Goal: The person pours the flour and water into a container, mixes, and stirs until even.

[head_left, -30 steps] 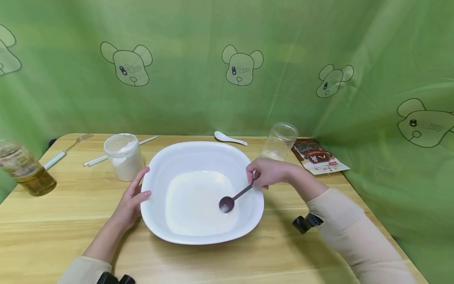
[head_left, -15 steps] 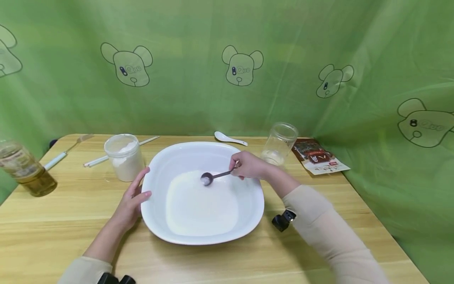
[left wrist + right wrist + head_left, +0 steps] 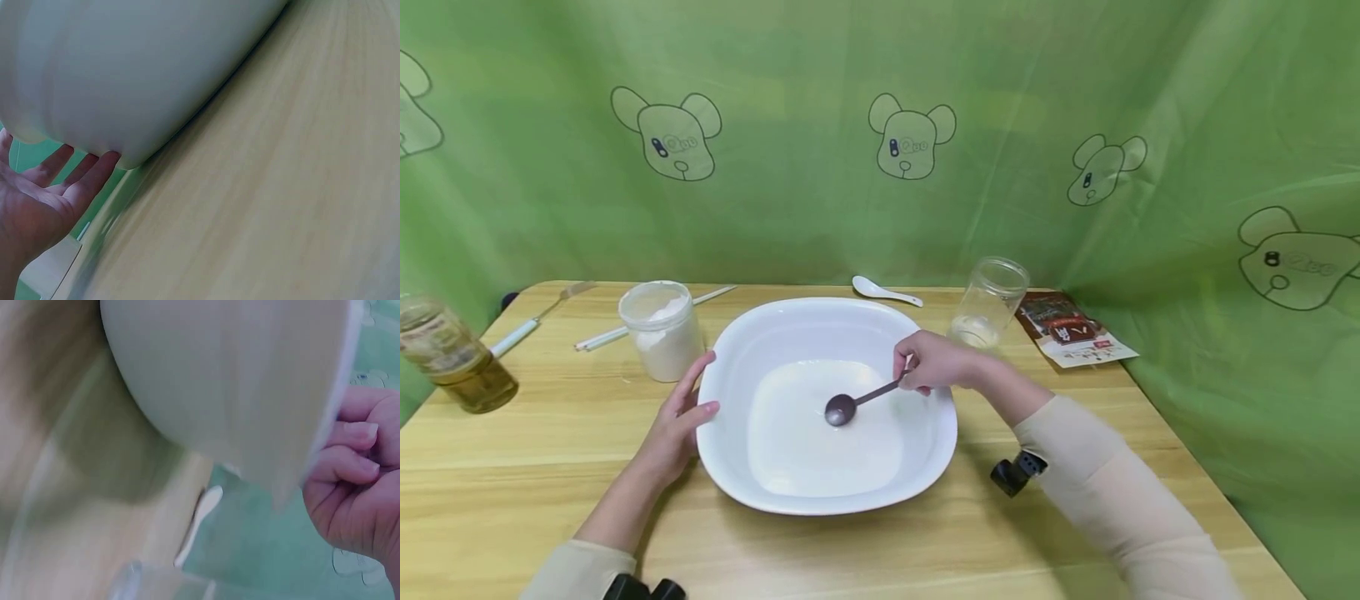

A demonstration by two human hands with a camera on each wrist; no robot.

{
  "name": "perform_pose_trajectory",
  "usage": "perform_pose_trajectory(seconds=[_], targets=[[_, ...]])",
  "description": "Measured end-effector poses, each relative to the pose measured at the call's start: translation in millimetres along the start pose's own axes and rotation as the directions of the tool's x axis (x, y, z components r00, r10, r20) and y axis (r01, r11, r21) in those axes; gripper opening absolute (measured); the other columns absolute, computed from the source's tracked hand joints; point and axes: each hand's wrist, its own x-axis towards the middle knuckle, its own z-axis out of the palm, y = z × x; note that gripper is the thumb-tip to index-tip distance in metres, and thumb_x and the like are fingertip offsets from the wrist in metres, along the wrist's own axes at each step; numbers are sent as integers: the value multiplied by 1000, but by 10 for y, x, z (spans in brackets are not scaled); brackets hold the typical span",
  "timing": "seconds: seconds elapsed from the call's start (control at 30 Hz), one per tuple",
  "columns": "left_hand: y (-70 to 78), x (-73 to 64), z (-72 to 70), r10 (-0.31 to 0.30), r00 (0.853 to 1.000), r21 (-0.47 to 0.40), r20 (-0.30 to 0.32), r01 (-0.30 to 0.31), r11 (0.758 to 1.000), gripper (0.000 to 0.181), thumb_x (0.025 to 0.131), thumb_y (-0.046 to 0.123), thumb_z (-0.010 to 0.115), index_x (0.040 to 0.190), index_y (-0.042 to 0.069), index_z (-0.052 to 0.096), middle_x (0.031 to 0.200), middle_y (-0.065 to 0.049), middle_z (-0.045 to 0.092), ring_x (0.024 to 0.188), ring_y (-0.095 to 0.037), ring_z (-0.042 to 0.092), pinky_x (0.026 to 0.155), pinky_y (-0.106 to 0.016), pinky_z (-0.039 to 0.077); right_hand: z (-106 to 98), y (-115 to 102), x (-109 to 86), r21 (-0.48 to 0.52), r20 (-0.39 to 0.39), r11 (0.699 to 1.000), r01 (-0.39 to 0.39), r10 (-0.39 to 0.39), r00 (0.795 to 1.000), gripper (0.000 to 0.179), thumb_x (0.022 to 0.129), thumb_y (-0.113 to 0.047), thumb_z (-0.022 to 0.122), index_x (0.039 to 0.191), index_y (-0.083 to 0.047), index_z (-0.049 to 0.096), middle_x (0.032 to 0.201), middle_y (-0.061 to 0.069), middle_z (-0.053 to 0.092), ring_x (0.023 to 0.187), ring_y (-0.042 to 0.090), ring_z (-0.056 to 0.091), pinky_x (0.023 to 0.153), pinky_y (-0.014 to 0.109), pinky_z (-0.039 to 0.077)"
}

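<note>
A white basin [image 3: 831, 502] stands on the table with a smooth pale layer on its bottom; whether that is liquid or powder I cannot tell. At its left rim is my left hand [image 3: 672, 429], the thumb over the edge. Its other fingers touch the outer wall, as the left wrist view [image 3: 44, 200] shows. My right hand [image 3: 938, 360] reaches over the right rim and pinches the handle of a dark brown measuring spoon [image 3: 841, 410]. The spoon's round bowl is over the middle of the basin, with a light spot inside it. In the right wrist view the basin hides the spoon.
Left of the basin are a jar of white powder [image 3: 664, 337], pale sticks [image 3: 604, 338], a fork [image 3: 516, 337] and a bottle of amber liquid [image 3: 478, 383]. Behind it lies a white spoon [image 3: 887, 292]. A clear jar [image 3: 992, 296] and a brown packet [image 3: 1067, 329] are at the right.
My right hand swept the measuring spoon leftward and away from me, then slightly back toward me and right. White stuff showed in its bowl half a second ago. My left hand stays put.
</note>
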Motion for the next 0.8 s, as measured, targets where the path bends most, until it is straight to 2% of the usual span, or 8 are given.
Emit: perform_pose_trajectory(seconds=[0.13,0.27,0.37,0.57,0.8], targets=[[6,3,-1,9,1000,-8,3,-9,1000,58,83,4,44,135,20,25,112,-10,44,86,-18,57,63,-38,51,-151,37,-102,-100,-52,994,-39,34,998,11,68,9,51,74,0,55,51,4,46,44,12,43,41,20,35],[7,2,5,7,1000,-13,8,-7,1000,58,84,4,44,136,19,24,111,-10,44,87,-19,56,64,-38,51,-261,41,-140,-230,-132,970,-78,48,990,14,64,7,49,73,-2,56,48,3,46,42,12,42,39,20,33],[3,3,6,3,1000,-11,9,-2,1000,57,84,4,44,136,19,24,111,-11,44,86,-20,56,63,-39,51,-275,38,-97,-261,-186,962,-82,34,982,13,64,6,49,72,-2,56,49,3,47,42,12,43,39,21,34],[-5,7,4,4,1000,-13,15,-4,1000,57,84,3,43,136,19,24,112,-13,43,87,-22,56,63,-39,51,-150,19,126,-170,-248,984,-51,8,969,9,69,6,51,74,0,55,49,4,48,43,12,44,41,20,34],[-11,5,4,-5,1000,-5,5,5,1000,57,84,4,44,135,21,25,113,-14,42,86,-21,57,62,-40,51,94,-124,359,-6,-219,999,-31,29,975,5,73,4,55,77,1,55,49,5,48,41,11,38,37,17,28]])
